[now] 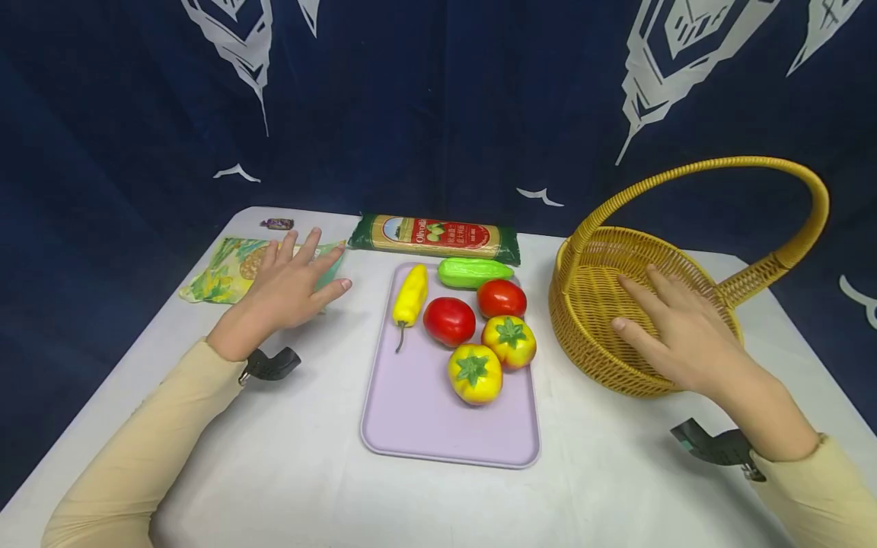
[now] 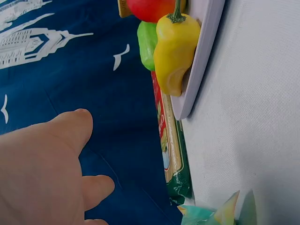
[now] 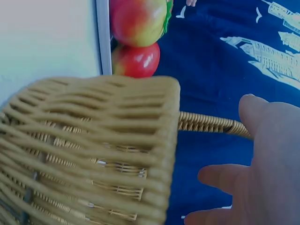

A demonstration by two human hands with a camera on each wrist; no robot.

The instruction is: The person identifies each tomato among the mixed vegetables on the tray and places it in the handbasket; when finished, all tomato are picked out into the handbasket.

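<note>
My left hand [image 1: 291,283] is spread with straight fingers over a green and yellow packet [image 1: 229,274] at the back left and holds nothing. My right hand [image 1: 681,331] hovers above the wicker basket [image 1: 572,335], fingers extended, holding nothing. Between them lies a lilac tray [image 1: 438,426]. On it are a yellow pepper [image 1: 411,295], a green cucumber-like vegetable [image 1: 473,272], two red tomatoes [image 1: 449,321] and two yellow-red fruits with green leafy tops [image 1: 475,373]. In the left wrist view the yellow pepper [image 2: 176,51] leans at the tray's edge.
Behind the tray lies a pack of spaghetti [image 1: 435,237]. A small purple packet [image 1: 277,224] sits at the far left corner. The basket's tall handle [image 1: 726,164] arches over its right side. A dark blue curtain [image 1: 425,106] hangs behind the white table [image 1: 294,472].
</note>
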